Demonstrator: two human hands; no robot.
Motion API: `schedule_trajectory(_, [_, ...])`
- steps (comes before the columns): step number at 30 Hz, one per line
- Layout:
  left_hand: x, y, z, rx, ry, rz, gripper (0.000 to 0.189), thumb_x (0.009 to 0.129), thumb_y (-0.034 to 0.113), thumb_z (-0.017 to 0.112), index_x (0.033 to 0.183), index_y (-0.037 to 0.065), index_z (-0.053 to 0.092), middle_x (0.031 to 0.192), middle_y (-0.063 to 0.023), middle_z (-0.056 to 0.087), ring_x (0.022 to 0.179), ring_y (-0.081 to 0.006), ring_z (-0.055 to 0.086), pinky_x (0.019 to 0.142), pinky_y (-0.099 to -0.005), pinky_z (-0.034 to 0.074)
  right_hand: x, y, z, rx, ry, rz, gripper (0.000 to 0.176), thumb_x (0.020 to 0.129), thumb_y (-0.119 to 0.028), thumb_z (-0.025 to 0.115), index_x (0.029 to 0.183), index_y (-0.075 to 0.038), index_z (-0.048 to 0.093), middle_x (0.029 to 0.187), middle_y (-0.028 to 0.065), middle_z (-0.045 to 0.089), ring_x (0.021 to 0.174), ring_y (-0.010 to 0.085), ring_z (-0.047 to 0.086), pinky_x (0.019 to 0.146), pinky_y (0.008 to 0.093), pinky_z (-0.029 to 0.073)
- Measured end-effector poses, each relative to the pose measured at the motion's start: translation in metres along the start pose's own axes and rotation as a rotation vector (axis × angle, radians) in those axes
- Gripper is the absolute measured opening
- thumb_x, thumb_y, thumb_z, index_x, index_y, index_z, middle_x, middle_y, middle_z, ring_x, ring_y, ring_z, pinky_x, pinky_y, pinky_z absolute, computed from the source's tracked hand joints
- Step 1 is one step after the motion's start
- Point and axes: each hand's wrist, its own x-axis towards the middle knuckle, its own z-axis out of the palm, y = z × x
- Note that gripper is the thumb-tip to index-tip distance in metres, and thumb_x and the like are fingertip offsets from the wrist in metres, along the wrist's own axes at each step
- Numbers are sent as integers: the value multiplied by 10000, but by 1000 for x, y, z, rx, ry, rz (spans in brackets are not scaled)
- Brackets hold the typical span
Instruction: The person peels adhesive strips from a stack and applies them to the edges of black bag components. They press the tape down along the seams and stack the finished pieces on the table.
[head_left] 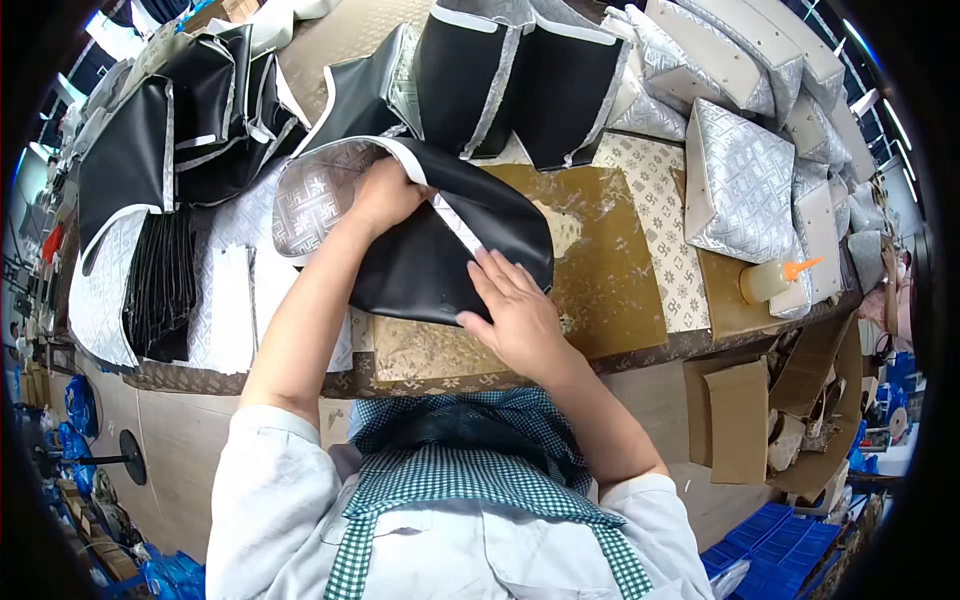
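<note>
A black leather-like bag body [430, 270] with a silvery patterned lining and a white-edged opening lies tilted on the table in front of me. My left hand [385, 198] is closed on its edge at the opening; some of its fingers are hidden inside. Against the outside, my right hand [517, 312] rests with fingers stretched out beside a white strip [457, 225] running down the seam. Under the bag is a worn brown mat [610, 290] with glue stains.
More black bag bodies [465, 80] stand behind, with others to the left. A stack of black pieces [160, 285] lies at left. Silver patterned bags [740, 180] pile up at right beside a glue bottle [765, 281] with an orange nozzle. A cardboard box [735, 420] stands below.
</note>
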Motion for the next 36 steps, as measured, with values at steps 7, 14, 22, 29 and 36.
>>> schedule_trajectory(7, [18, -12, 14, 91, -98, 81, 331, 793, 310, 700, 1047, 98, 702, 1089, -148, 693, 1058, -336, 636, 900, -418, 500, 43, -7, -2, -11, -55, 47, 638, 883, -397, 623, 1301, 75, 527, 1432, 236, 450, 1367, 342, 387, 1131, 465, 297])
schedule_trajectory(14, [20, -36, 21, 167, -87, 111, 396, 853, 349, 627, 1181, 128, 649, 1218, -136, 648, 1165, -339, 584, 969, -432, 467, 66, 2, 27, 91, -82, 58, 756, 909, -440, 569, 1428, 72, 368, 1553, 221, 263, 1463, 317, 207, 1206, 415, 156])
schedule_trajectory(22, [-5, -7, 18, 102, 125, -18, 330, 846, 280, 640, 1111, 85, 672, 1129, -167, 676, 1103, -362, 617, 925, -444, 488, -66, -8, -11, 23, 32, 56, 755, 873, -382, 649, 1440, 34, 375, 1528, 197, 332, 1438, 318, 274, 1161, 444, 253])
schedule_trajectory(29, [-37, 21, -23, -698, 94, -5, 229, 845, 132, 651, 1031, -3, 653, 850, -17, 630, 768, -107, 548, 709, -271, 435, -77, -10, -42, 329, 404, 154, 960, 731, -272, 796, 1497, -19, 276, 1530, 192, 297, 1382, 382, 316, 1131, 461, 293])
schedule_trajectory(36, [-131, 168, -115, -436, -16, 732, 286, 762, 199, 760, 750, 2, 552, 679, -89, 503, 593, -237, 506, 576, -311, 412, -64, -32, -69, 588, 318, 31, 1313, 612, -329, 890, 1544, -20, 20, 1578, 241, 143, 1436, 408, 206, 1174, 452, 204])
